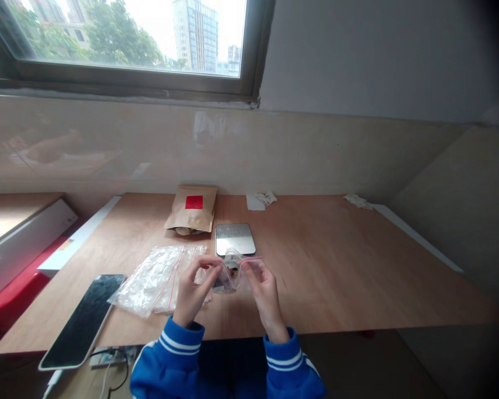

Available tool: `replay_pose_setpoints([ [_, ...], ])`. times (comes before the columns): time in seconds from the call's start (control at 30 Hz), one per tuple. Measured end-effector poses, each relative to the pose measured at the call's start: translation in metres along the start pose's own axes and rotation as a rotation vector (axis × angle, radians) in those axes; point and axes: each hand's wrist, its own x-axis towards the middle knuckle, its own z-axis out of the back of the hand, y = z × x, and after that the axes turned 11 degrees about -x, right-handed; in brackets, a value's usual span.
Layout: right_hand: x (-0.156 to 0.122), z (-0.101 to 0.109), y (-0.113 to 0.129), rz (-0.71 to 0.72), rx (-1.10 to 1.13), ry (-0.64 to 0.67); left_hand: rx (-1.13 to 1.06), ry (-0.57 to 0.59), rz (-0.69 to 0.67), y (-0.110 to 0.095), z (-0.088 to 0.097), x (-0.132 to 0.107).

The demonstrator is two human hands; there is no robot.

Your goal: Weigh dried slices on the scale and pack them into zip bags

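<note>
my left hand (192, 292) and right hand (263, 288) pinch a small clear zip bag (234, 273) | bag pile (158, 279) (left); scale (234, 239) behind; phone (84, 318) far left

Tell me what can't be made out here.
Head view only:
Contents of small clear red-striped zip bag: too small, covered by left hand and right hand.
Flat silver scale: near edge hidden behind that bag.
Brown paper pouch: red label's print too small.
White cable: cut by bottom edge.
</note>
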Motion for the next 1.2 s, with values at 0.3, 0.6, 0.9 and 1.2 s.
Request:
replay_pose_setpoints([
  [0.3, 0.002, 0.025, -0.002, -0.019, 0.026, -0.097, -0.094, -0.063, 0.029, 0.009, 0.013, 0.000],
  [0.6, 0.012, 0.031, -0.029, 0.031, -0.049, 0.036, -0.280, -0.200, 0.207, 0.056, 0.000, -0.004],
  [0.9, 0.010, 0.031, -0.028, 0.080, -0.103, 0.040, -0.071, -0.126, 0.042, 0.049, -0.005, -0.011],
  [1.2, 0.014, 0.032, -0.045, 0.049, -0.063, -0.072, 0.041, -0.159, 0.010, 0.055, 0.000, -0.011],
])
